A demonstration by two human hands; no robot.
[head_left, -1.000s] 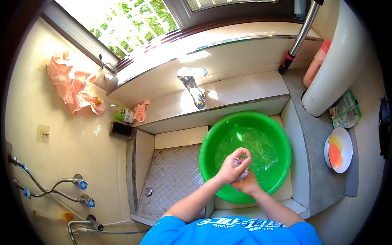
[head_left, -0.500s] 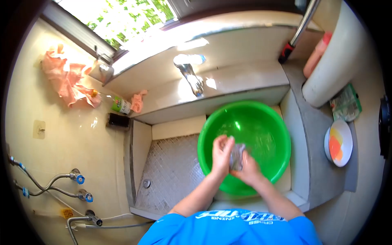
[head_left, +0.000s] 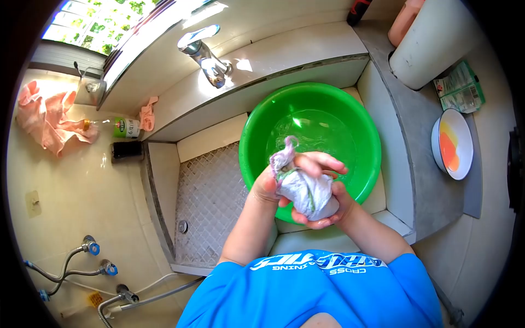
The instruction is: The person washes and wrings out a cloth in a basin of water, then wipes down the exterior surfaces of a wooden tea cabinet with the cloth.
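A white cloth (head_left: 309, 192) with pinkish-purple and green markings is bunched into a wad between both hands, above the near side of a green basin (head_left: 251, 117). My left hand (head_left: 267, 185) grips its left end, where a twisted purple-pink tip sticks up; some of its fingers reach over the far side of the wad. My right hand (head_left: 340, 206) cups the right and lower part, fingers curled underneath. Shallow water (head_left: 328, 128) shows in the basin.
The basin stands in a tiled sink (head_left: 210, 188) below a faucet (head_left: 210, 65). To the right, a white bowl (head_left: 462, 143) with orange inside sits on the ledge by a green packet (head_left: 462, 90). Pink cloths (head_left: 52, 117), a bottle (head_left: 126, 128) and a black box (head_left: 127, 151) are at left.
My hands have come up and nearer, out from over the basin's middle. The cloth, small and mostly hidden before, now shows as a larger white wad. The view has shifted.
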